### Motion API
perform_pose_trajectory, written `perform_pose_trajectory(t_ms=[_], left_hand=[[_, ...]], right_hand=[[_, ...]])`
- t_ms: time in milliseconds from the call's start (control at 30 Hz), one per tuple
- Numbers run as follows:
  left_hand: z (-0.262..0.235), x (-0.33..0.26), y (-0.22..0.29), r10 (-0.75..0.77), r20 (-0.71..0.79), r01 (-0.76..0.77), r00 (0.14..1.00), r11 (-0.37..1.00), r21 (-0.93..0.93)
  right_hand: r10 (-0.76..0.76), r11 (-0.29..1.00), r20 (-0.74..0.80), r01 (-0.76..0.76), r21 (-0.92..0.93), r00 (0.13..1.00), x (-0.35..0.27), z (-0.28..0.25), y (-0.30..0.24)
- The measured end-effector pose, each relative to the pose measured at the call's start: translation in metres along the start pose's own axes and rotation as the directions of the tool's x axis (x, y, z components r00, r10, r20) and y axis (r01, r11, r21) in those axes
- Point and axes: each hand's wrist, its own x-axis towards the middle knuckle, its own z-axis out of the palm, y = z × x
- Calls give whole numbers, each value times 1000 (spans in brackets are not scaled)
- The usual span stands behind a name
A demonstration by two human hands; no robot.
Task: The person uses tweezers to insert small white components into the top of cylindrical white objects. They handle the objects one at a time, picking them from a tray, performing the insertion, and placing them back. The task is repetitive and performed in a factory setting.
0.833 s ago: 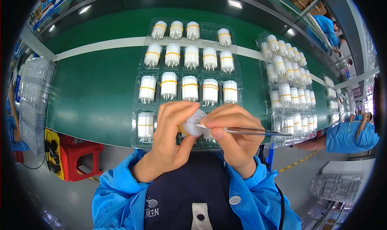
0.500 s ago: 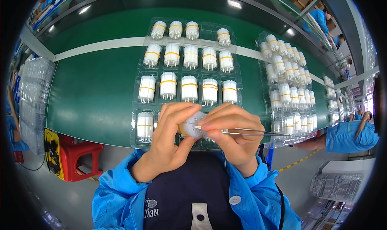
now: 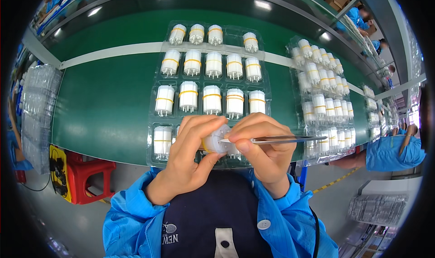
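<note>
My left hand (image 3: 192,156) grips a white plastic cylinder (image 3: 214,144) with a yellow band, its pronged end turned toward my right hand. My right hand (image 3: 265,151) pinches a pair of metal tweezers (image 3: 281,139); their tips meet the pronged end of the cylinder. Whether the tips hold anything is too small to tell. Beneath and beyond my hands lies a clear plastic tray (image 3: 267,86) with rows of similar white cylinders (image 3: 212,99), each with a yellow band and metal pins. My hands hide part of its front row.
On the green bench (image 3: 104,99), a second clear tray (image 3: 297,93) of cylinders stands to the right. Stacked clear trays (image 3: 41,113) are at the left edge. A red stool (image 3: 93,176) stands below the bench. Co-workers in blue (image 3: 392,154) are at right.
The tweezers' rear end has swung upward, so they lie nearly level. My right fingers have shifted slightly, while the left hand and cylinder stay almost in place.
</note>
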Motion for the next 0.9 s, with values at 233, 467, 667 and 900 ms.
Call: perform_pose_trajectory(t_ms=[233, 467, 667, 900], left_hand=[[-4, 4, 1, 90, 17, -91, 996, 989, 117], [-4, 8, 4, 111, 28, -115, 993, 959, 258], [-5, 6, 2, 81, 32, -86, 996, 981, 174], [-2, 3, 3, -44, 58, 51, 997, 990, -130]], right_hand=[[15, 998, -44, -12, 66, 999, -2, 5, 4], [-75, 979, 7, 75, -189, 997, 4, 7, -3], [-71, 982, 66, 81, -169, 995, 9, 2, -5], [-71, 990, 24, 74, -122, 997, 8, -9, -8]])
